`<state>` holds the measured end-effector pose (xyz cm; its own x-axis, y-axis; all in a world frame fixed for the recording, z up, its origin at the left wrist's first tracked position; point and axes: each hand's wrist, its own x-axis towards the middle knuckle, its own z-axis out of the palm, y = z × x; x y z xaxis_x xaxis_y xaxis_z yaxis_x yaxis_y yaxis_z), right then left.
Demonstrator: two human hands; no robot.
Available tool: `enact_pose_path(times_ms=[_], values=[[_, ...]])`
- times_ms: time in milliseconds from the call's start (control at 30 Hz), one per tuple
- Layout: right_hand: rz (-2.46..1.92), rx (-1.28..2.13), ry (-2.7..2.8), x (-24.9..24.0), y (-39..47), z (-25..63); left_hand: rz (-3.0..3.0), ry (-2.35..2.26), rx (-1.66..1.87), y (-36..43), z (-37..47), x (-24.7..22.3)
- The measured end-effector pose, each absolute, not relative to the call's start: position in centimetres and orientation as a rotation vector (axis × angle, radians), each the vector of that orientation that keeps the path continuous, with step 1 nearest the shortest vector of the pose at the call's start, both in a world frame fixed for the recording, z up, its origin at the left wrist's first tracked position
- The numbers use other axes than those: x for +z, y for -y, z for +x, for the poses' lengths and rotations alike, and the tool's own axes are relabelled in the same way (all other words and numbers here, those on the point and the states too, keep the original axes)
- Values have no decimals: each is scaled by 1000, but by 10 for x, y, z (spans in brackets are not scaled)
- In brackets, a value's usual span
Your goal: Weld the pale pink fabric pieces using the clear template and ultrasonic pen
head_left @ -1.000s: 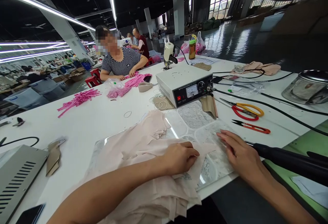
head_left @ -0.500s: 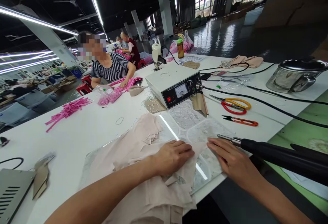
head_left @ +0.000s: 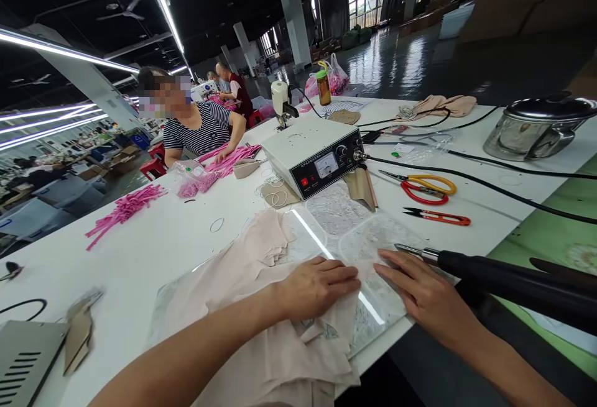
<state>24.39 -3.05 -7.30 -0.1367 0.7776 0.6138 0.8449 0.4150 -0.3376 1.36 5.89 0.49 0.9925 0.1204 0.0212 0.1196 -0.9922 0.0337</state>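
My left hand [head_left: 321, 287] lies palm down on thin pale pink fabric [head_left: 242, 264], its fingers stretched toward the right. The fabric spreads in loose, overlapping layers over a clear sheet [head_left: 368, 239] and hangs over the table's near edge. My right hand [head_left: 426, 289] rests flat on the sheet at the fabric's right end, fingers extended and holding nothing. Just beyond it lies a pen-like tool [head_left: 489, 273] with a thick black handle and a pointed metal tip. The tip is close to my right fingers; whether they touch cannot be made out.
A white control box [head_left: 312, 152] with a dial stands behind the sheet. Red-and-yellow-handled pliers [head_left: 429, 189], orange thread snips [head_left: 438, 215] and a steel pot [head_left: 532, 130] are at right. Pink strips [head_left: 125, 208] lie at left. A person in stripes [head_left: 198, 124] sits across the table.
My left hand has slid slightly to the right over the fabric, closer to my right hand. My right hand has barely moved. The view has shifted a little.
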Motion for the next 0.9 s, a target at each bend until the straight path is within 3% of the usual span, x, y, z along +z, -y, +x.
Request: enact_pose_path(times_ms=[900], values=[[-1409, -156, 1843, -69, 31, 241, 3003, -192, -131, -64, 16, 10]])
